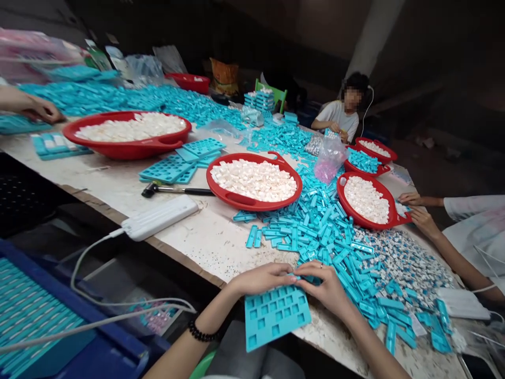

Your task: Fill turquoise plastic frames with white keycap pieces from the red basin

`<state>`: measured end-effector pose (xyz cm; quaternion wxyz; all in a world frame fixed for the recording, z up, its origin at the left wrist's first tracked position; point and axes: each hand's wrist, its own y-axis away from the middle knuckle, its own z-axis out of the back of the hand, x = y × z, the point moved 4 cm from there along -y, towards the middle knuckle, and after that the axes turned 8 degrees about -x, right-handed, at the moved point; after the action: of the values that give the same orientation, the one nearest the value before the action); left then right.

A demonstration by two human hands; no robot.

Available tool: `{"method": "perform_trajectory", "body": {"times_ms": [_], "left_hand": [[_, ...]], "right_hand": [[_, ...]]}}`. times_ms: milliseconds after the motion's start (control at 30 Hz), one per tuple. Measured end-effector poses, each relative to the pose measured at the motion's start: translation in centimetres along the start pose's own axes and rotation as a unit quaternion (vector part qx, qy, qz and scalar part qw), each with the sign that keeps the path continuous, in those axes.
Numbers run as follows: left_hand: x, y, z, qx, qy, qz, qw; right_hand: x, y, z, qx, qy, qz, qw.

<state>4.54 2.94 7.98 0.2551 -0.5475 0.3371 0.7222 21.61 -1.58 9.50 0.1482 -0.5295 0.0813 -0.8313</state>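
Observation:
A blue plastic panel with rows of square holes [276,318] is tilted over the table's front edge. My left hand [265,279], with a dark bead bracelet on its wrist, is closed at the panel's upper left edge. My right hand [325,287] pinches at its upper right edge, and a ring shows on one finger. The fingertips of both hands meet at the top edge; whether a small part lies between them is hidden. Just beyond the hands, many loose blue strips [315,231] spread over the table.
Red bowls of white pieces stand ahead [254,204] and to the left [130,150]. A hammer [177,190] and a white power strip [160,217] lie left. Small white-and-blue pieces [406,258] cover the right. Co-workers' hands are at left [39,108] and right [422,216]. A blue crate [118,337] stands low left.

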Motion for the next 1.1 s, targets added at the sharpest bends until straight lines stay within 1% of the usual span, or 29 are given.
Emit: {"method": "perform_trajectory", "body": {"times_ms": [133, 267, 333, 400, 500, 633, 700, 833, 1100], "left_hand": [[0.1, 0.2, 0.0, -0.016, -0.015, -0.003, 1.0], [-0.1, 0.9, 0.2, -0.033, -0.027, 0.0, 0.999], [-0.5, 1.3, 0.2, -0.039, -0.026, -0.011, 0.999], [-1.0, 1.5, 0.1, -0.042, -0.029, -0.022, 0.998], [-1.5, 1.6, -0.1, -0.042, -0.045, -0.023, 0.998], [-1.3, 1.4, -0.2, -0.053, -0.06, -0.003, 0.997], [-0.9, 1.2, -0.3, -0.057, -0.06, 0.002, 0.997], [-0.4, 0.9, -0.5, -0.058, -0.05, -0.008, 0.997], [-0.2, 0.8, -0.5, -0.058, -0.034, -0.007, 0.998]], "right_hand": [[-0.3, 0.0, -0.3, 0.001, 0.004, -0.004, 1.0], [0.1, 0.1, -0.5, 0.005, -0.002, -0.013, 1.0], [0.2, 0.3, -0.8, -0.001, -0.038, -0.043, 0.998], [0.1, 0.5, -1.2, -0.025, -0.07, -0.095, 0.993], [-0.5, 0.8, -1.8, -0.06, -0.062, -0.16, 0.983], [-1.1, 0.9, -2.1, -0.059, -0.082, -0.192, 0.976], [-1.2, 0.8, -2.0, -0.048, -0.097, -0.198, 0.974], [-1.0, 0.4, -1.6, -0.022, -0.104, -0.201, 0.974], [-0.8, 0.3, -1.7, -0.03, -0.072, -0.174, 0.982]]}}
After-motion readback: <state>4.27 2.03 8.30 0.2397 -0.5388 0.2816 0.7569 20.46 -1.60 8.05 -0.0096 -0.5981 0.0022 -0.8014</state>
